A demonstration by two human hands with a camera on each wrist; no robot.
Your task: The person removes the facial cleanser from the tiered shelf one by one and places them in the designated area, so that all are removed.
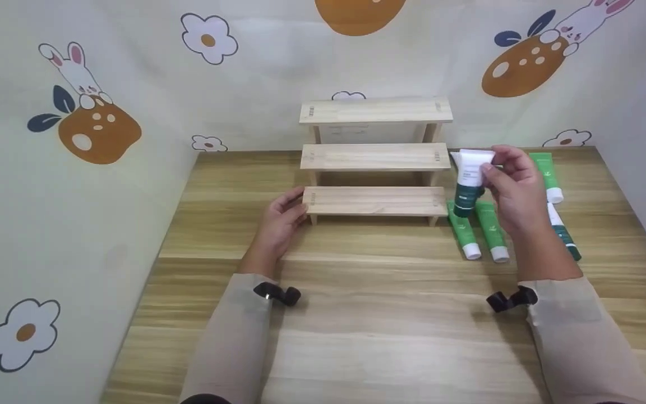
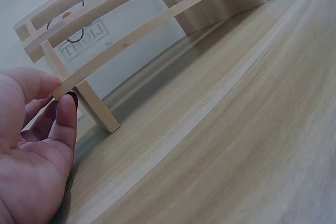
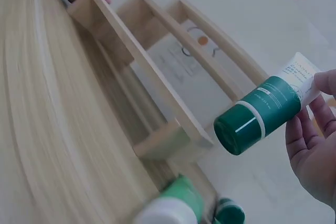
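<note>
A three-step wooden display rack (image 1: 374,200) stands against the back wall, its steps bare. My left hand (image 1: 282,221) pinches the left end of its lowest step; in the left wrist view the fingers (image 2: 65,119) lie at that end. To the right of the rack, my right hand (image 1: 516,188) holds a white and dark green squeeze tube (image 1: 471,178) by its flat white end, between thumb and fingers. The tube's dark green cap points down, off the table. In the right wrist view the same tube (image 3: 270,108) is near the rack's right side.
Beneath the raised tube lie two green tubes (image 1: 491,230) with white caps. Further right are another green tube (image 1: 546,174) and a white and dark green tube (image 1: 565,233), partly behind my right arm. A patterned wall covering (image 1: 267,84) closes off the back and sides.
</note>
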